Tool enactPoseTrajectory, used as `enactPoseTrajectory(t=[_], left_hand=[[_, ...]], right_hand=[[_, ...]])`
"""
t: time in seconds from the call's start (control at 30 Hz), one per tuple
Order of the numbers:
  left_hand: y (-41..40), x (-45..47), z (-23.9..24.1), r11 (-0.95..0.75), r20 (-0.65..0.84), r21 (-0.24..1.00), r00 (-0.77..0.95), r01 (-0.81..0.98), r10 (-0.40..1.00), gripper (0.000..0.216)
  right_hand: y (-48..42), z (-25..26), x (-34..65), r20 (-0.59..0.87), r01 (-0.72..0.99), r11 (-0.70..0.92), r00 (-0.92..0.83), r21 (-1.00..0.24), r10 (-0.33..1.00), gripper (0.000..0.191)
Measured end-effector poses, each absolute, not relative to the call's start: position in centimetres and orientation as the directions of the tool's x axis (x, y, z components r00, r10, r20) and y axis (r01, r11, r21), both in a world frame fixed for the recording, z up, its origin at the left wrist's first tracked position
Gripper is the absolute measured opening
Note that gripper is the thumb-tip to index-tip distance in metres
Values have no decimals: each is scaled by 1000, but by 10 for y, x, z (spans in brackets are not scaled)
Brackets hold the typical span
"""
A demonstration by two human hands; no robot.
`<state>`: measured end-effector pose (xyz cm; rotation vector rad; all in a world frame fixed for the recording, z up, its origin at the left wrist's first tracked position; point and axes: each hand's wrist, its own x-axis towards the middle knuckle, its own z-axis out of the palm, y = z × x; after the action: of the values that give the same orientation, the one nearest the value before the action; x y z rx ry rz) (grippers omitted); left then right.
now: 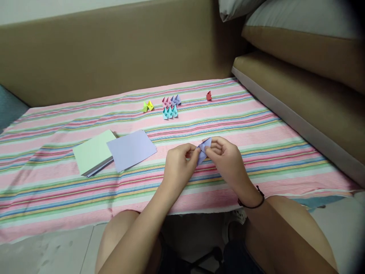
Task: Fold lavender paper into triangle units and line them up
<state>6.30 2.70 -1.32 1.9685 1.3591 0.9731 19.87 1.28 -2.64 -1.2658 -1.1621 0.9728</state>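
Note:
A small folded piece of lavender paper (202,155) is held up between both hands, just above the striped cloth. My left hand (180,158) pinches its left edge between thumb and fingers. On the opposite edge my right hand (225,152) grips it, thumb pressed on the near face and fingers curled behind. Part of the paper is covered by the fingertips. To the left lies a flat lavender sheet (131,149), its left corner over a stack of paper with a light green sheet (93,152) on top.
Small folded paper pieces stand farther back: turquoise (170,112), pink (166,102), purple (176,100), yellow (149,105), yellow-green (145,107) and red (209,96). The striped cloth (71,196) covers the surface. A brown backboard (114,53) rises behind; stacked cushions (299,83) stand on the right.

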Motion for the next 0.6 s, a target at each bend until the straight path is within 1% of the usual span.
enactPoseTrajectory(t=[0.2, 0.37, 0.47, 0.53, 0.6], left_hand=[[27, 62, -10, -280, 200, 821, 210, 498, 957, 24], [27, 61, -9, -256, 150, 882, 279, 396, 949, 24], [29, 61, -8, -157, 67, 949, 310, 275, 948, 27], [31, 61, -9, -48, -5, 987, 325, 156, 946, 28], [33, 61, -10, 65, -74, 997, 347, 37, 935, 24]], right_hand=[[14, -29, 200, 85, 14, 84, 182, -996, 980, 22], [13, -26, 201, 89, 36, 83, 238, -996, 967, 17], [12, -23, 202, 99, 58, 87, 243, -995, 965, 12], [11, -21, 203, 104, 75, 88, 243, -993, 964, 11], [10, -21, 203, 116, 93, 96, 240, -991, 964, 10]])
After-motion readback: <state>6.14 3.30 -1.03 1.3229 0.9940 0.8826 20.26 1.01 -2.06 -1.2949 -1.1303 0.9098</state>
